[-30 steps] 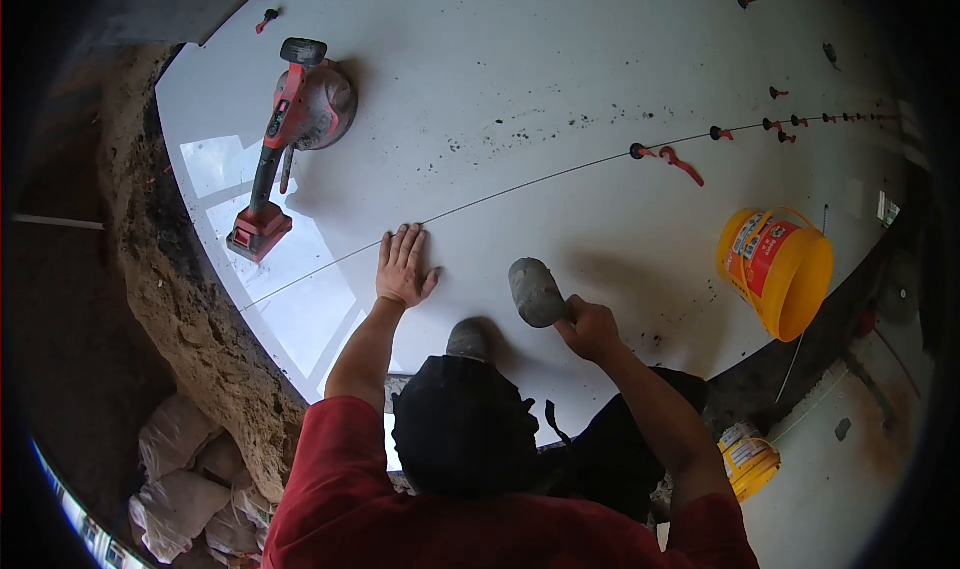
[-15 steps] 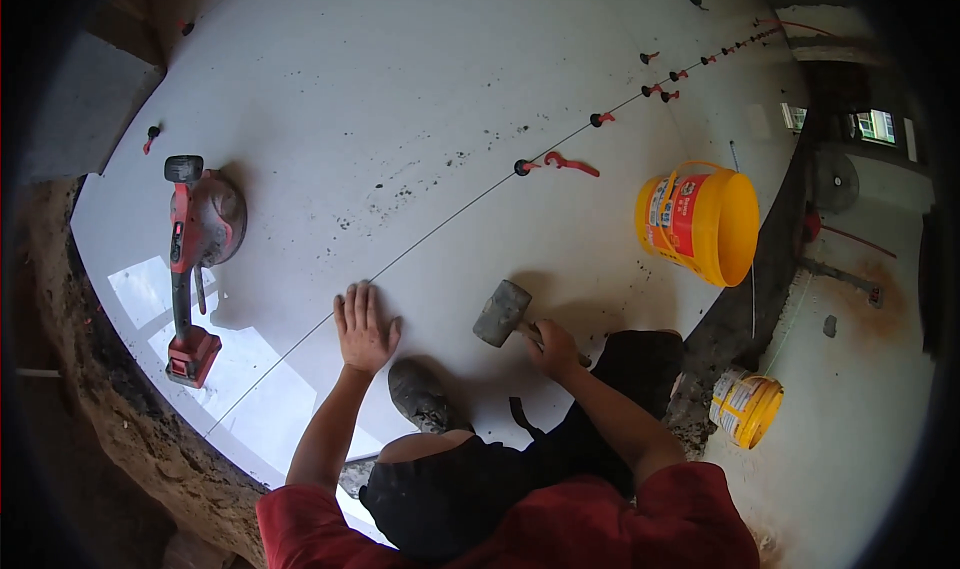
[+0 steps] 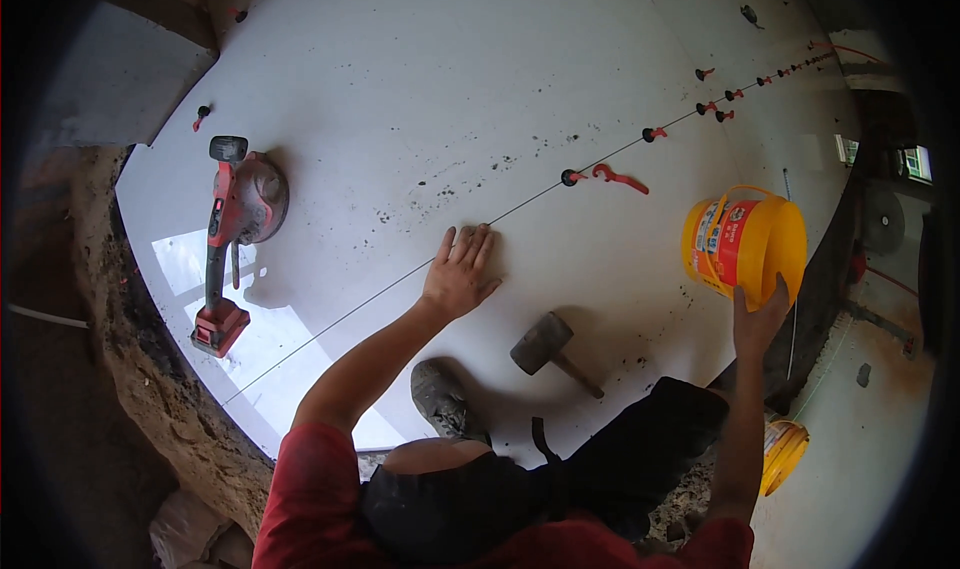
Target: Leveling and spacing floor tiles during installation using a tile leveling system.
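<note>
My left hand (image 3: 459, 274) lies flat, fingers spread, on a glossy white floor tile (image 3: 400, 119), its fingertips by the thin dark joint. My right hand (image 3: 760, 324) is at the near rim of a yellow bucket (image 3: 708, 231), thumb and fingers apart around the rim; some fingers are partly hidden. A rubber mallet (image 3: 542, 343) with a dark head and wooden handle lies on the tile between my hands, touched by neither. Beyond my left hand, a red hook-shaped wrench (image 3: 621, 179) sits beside a red and black tile leveling clip (image 3: 573, 177).
A red cordless suction-cup tool (image 3: 228, 244) stands on the tile at left. Several leveling clips (image 3: 653, 134) line the joint toward the far right. A second yellow bucket (image 3: 785, 457) stands at right. Broken earth (image 3: 150, 359) borders the tile at left. My shoe (image 3: 440, 397) rests on the tile.
My right hand has let go of the mallet, now lying on the tile, and has moved right to the yellow bucket. My left hand has slid along the joint, farther away and rightward. The view has shifted.
</note>
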`<state>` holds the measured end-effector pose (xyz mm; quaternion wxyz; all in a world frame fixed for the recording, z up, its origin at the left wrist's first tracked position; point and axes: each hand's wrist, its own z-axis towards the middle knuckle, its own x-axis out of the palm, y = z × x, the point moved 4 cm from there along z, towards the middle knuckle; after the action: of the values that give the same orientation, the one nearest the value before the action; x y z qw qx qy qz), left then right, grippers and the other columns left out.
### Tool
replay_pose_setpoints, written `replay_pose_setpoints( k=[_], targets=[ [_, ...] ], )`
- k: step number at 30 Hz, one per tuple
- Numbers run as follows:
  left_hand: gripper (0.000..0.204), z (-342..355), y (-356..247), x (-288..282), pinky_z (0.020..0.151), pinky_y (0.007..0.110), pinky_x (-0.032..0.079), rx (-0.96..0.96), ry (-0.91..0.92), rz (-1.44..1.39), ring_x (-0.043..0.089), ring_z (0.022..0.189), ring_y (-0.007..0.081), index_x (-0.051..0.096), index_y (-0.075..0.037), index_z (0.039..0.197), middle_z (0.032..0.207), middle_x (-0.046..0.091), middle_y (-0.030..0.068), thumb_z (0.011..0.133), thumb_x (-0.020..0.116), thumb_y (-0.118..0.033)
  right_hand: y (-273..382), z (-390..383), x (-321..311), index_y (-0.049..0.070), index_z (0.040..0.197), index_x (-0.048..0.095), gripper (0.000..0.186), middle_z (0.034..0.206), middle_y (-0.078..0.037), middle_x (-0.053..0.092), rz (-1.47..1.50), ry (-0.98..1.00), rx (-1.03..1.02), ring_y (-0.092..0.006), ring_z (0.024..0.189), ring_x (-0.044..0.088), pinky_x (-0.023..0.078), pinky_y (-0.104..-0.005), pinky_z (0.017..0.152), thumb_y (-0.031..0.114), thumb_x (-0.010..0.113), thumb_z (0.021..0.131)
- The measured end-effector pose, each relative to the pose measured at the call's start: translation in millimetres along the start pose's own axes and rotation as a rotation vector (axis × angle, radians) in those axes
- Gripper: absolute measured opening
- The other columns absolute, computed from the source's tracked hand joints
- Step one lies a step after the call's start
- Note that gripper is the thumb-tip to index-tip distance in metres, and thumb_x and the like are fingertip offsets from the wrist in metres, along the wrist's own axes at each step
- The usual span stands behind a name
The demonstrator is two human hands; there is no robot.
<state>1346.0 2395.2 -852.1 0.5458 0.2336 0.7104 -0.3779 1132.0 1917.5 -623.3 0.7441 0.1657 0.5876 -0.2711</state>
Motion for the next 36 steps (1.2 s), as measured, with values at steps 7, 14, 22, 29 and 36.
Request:
replay_pose_setpoints(
  k=[7, 14, 22, 29, 36],
  targets=[
    [0.087, -161, 54, -24, 0.132, 0.057, 0.021, -0.246, 0.178, 0.022, 0.04, 0.152, 0.0337, 0.042, -0.004, 0.164, 0.17, 0.043, 0.011, 0.099, 0.067, -0.056, -51, 19, 38, -0.002, 0.122, 0.073, 0.037, 0.109, -0.022, 0.079, 0.264, 0.487, 0.083, -0.0402, 0.103, 0.077, 0.059, -0.0446, 0.09, 0.019, 0.081, 0.091],
    [0.089, -322, 114, -38, 0.133, 0.06, 0.018, -0.496, 0.302, 0.087, 0.043, 0.149, 0.0381, 0.04, -0.003, 0.163, 0.17, 0.043, 0.0144, 0.095, 0.076, -0.046, -20, -74, 1, -0.004, 0.119, 0.073, 0.036, 0.105, -0.022, 0.079, 0.233, 0.74, 0.049, -0.037, 0.099, 0.078, 0.06, -0.0431, 0.084, 0.016, 0.083, 0.09],
    [0.088, -427, 155, -40, 0.133, 0.058, 0.017, -0.753, 0.284, 0.206, 0.045, 0.146, 0.0417, 0.037, 0.0, 0.164, 0.162, 0.052, 0.0185, 0.099, 0.07, -0.049, -28, -77, 55, 0.005, 0.148, 0.058, 0.057, 0.135, -0.014, 0.072, 1.473, 1.364, 0.75, -0.0307, 0.116, 0.074, 0.062, -0.0456, 0.098, 0.022, 0.076, 0.097],
    [0.038, -302, 157, -47, 0.104, 0.05, 0.046, -0.687, -0.148, 0.093, 0.065, 0.111, 0.0358, 0.069, -0.004, 0.122, 0.115, 0.074, 0.0138, 0.096, 0.077, -0.032, -29, -83, 96, 0.006, 0.15, 0.056, 0.052, 0.135, -0.014, 0.072, 1.527, 1.034, 0.924, -0.0311, 0.114, 0.075, 0.062, -0.0485, 0.1, 0.026, 0.068, 0.103],
    [0.024, 29, 67, -32, 0.077, 0.047, 0.06, -0.278, -0.001, -0.205, 0.076, 0.085, 0.0337, 0.07, -0.01, 0.09, 0.087, 0.077, 0.0132, 0.098, 0.07, -0.033, -29, -79, 118, 0.007, 0.151, 0.055, 0.048, 0.135, -0.014, 0.072, 1.562, 0.686, 1.079, -0.0315, 0.112, 0.075, 0.061, -0.0513, 0.103, 0.029, 0.061, 0.109]
  ],
)
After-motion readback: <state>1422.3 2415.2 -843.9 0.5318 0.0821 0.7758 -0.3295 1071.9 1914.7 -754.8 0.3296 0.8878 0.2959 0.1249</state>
